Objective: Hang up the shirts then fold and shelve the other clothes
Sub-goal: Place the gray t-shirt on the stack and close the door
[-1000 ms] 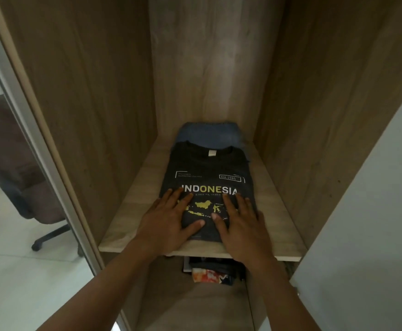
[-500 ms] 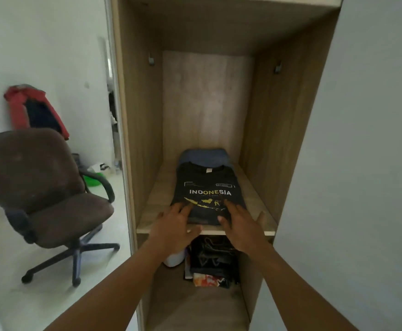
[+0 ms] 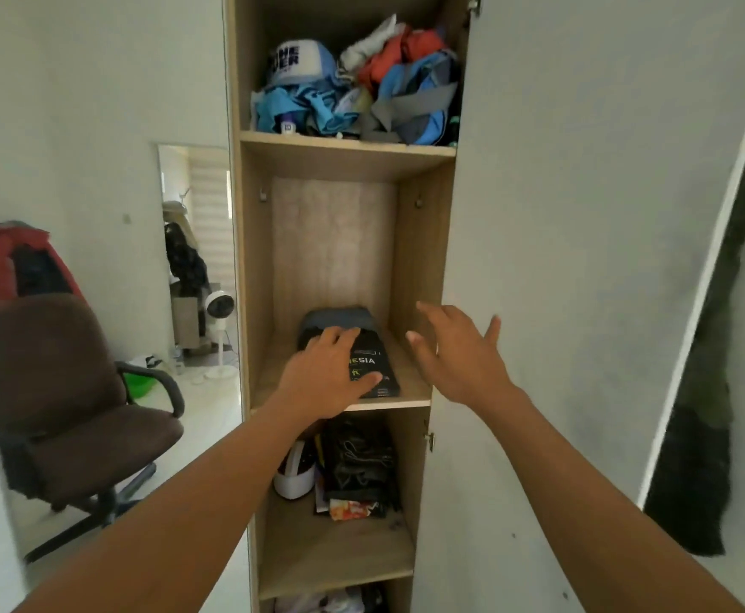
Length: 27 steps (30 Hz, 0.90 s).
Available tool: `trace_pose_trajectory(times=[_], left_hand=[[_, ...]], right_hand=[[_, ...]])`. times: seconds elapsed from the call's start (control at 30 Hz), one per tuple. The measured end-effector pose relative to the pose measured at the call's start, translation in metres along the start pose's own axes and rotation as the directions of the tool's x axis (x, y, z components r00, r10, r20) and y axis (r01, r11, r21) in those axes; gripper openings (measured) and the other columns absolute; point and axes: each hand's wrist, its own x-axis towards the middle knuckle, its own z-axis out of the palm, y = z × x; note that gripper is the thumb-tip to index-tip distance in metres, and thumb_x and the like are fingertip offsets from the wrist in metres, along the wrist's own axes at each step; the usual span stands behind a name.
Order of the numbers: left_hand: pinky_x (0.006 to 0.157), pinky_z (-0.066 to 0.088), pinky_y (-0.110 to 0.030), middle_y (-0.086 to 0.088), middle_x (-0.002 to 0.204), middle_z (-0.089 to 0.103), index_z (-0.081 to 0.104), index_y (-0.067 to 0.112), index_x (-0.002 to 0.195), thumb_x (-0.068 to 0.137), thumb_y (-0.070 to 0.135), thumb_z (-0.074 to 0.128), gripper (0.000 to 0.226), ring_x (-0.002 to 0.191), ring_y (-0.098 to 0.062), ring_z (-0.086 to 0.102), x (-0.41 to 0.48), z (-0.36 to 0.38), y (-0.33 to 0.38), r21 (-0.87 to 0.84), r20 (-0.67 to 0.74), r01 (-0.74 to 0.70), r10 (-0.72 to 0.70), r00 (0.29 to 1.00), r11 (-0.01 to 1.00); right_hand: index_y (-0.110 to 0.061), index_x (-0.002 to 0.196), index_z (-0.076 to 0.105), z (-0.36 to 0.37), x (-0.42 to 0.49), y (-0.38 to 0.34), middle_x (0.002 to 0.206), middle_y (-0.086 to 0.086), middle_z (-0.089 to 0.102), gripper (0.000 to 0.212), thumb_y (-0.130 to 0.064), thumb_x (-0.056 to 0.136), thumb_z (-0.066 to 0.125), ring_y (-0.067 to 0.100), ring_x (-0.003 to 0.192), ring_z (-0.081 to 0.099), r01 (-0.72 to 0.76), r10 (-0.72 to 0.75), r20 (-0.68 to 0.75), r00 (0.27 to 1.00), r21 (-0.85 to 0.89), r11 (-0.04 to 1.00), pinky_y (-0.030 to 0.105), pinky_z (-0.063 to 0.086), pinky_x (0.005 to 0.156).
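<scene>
Head view: the folded black T-shirt (image 3: 372, 373) lies on the middle shelf (image 3: 414, 384), frame centre, over a folded blue garment (image 3: 337, 318). The left hand (image 3: 324, 382) rests flat on it; the right hand (image 3: 459, 356) hovers spread, holding nothing. Soft and light, it's probably best lifted from beneath by both side edges.

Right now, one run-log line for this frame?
stage: shelving | black folded T-shirt: on middle shelf | left hand: flat on it | right hand: open, lifted clear

Both bare forearms reach forward. The left hand (image 3: 326, 373) lies palm down, fingers (image 3: 339, 338) spread flat and pressing. The right hand (image 3: 459, 351) hovers raised beside it, fingers splayed loosely, gripping nothing.
</scene>
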Motion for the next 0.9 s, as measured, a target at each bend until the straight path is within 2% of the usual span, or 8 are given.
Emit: trace_pose_trajectory(times=[0.23,0.3,0.4,0.47,0.53,0.67,0.8,0.9], left_hand=[[0.109,0.043,-0.048,0.000,0.160,0.027,0.020,0.029,0.156,0.086,0.069,0.055,0.088,0.142,-0.024,0.036,-0.013,-0.054,0.120,-0.029,-0.086,-0.143,0.140,0.986,0.989],[0.107,0.044,-0.045,0.001,0.160,0.025,0.015,0.031,0.156,0.084,0.070,0.058,0.092,0.140,-0.023,0.038,-0.015,-0.060,0.157,-0.057,-0.126,-0.195,0.186,0.974,0.979],[0.103,0.047,-0.044,0.003,0.159,0.025,0.004,0.037,0.155,0.081,0.070,0.061,0.099,0.138,-0.022,0.040,-0.017,-0.055,0.212,-0.088,-0.149,-0.283,0.269,0.952,0.955],[0.101,0.048,-0.045,0.001,0.160,0.024,-0.005,0.041,0.155,0.081,0.069,0.062,0.104,0.138,-0.023,0.038,-0.018,-0.048,0.245,-0.076,-0.127,-0.303,0.292,0.948,0.950],[0.100,0.049,-0.046,0.000,0.160,0.024,-0.012,0.043,0.154,0.080,0.068,0.064,0.109,0.139,-0.024,0.038,-0.019,-0.042,0.273,-0.059,-0.113,-0.311,0.303,0.946,0.949],[0.102,0.047,-0.048,-0.003,0.162,0.021,-0.019,0.047,0.150,0.080,0.061,0.070,0.114,0.140,-0.027,0.036,-0.020,-0.037,0.309,-0.039,-0.062,-0.322,0.320,0.946,0.946],[0.109,0.042,-0.051,-0.006,0.165,0.015,-0.024,0.054,0.146,0.083,0.052,0.072,0.115,0.146,-0.030,0.029,-0.022,-0.037,0.329,-0.021,-0.010,-0.334,0.334,0.943,0.942],[0.105,0.046,-0.046,-0.007,0.165,0.015,-0.019,0.048,0.151,0.083,0.052,0.073,0.114,0.143,-0.030,0.035,-0.026,-0.035,0.330,0.062,-0.024,-0.331,0.333,0.943,0.942]], right_hand=[[-0.034,0.148,0.037,-0.132,-0.038,0.036,0.156,-0.003,0.039,0.048,-0.051,0.103,0.034,0.020,0.146,0.033,0.004,-0.005,-0.271,0.963,-0.001,1.000,0.061,0.003,0.119],[-0.030,0.145,0.043,-0.159,-0.056,0.059,0.150,-0.002,0.045,0.045,-0.046,0.103,0.039,0.020,0.140,0.041,0.033,0.010,-0.380,0.925,0.106,0.994,0.054,0.021,0.120],[-0.026,0.141,0.048,-0.177,-0.088,0.100,0.140,-0.001,0.050,0.041,-0.042,0.103,0.044,0.018,0.126,0.050,0.034,0.142,-0.473,0.870,0.344,0.938,0.041,0.047,0.105],[-0.027,0.144,0.043,-0.177,-0.105,0.129,0.142,-0.001,0.044,0.044,-0.044,0.102,0.046,0.019,0.128,0.047,-0.040,0.247,-0.427,0.870,0.437,0.899,0.042,0.047,0.105],[-0.029,0.152,0.028,-0.173,-0.118,0.155,0.151,0.000,0.036,0.057,-0.050,0.102,0.043,0.021,0.137,0.041,-0.119,0.307,-0.260,0.915,0.553,0.825,0.042,0.039,0.112],[-0.043,0.156,0.006,-0.169,-0.129,0.183,0.141,-0.008,0.050,0.072,-0.073,0.094,0.028,0.019,0.135,0.049,-0.263,0.282,0.121,0.952,0.795,0.547,0.047,0.034,0.115],[-0.045,0.155,0.012,-0.166,-0.128,0.187,0.129,-0.009,0.060,0.072,-0.078,0.091,0.018,0.013,0.117,0.059,-0.266,0.265,0.164,0.950,0.869,0.418,0.053,0.031,0.116],[-0.041,0.155,0.017,-0.163,-0.127,0.179,0.132,-0.001,0.061,0.077,-0.077,0.087,0.016,0.019,0.119,0.060,-0.238,0.238,0.159,0.958,0.903,0.357,0.056,0.033,0.115]])
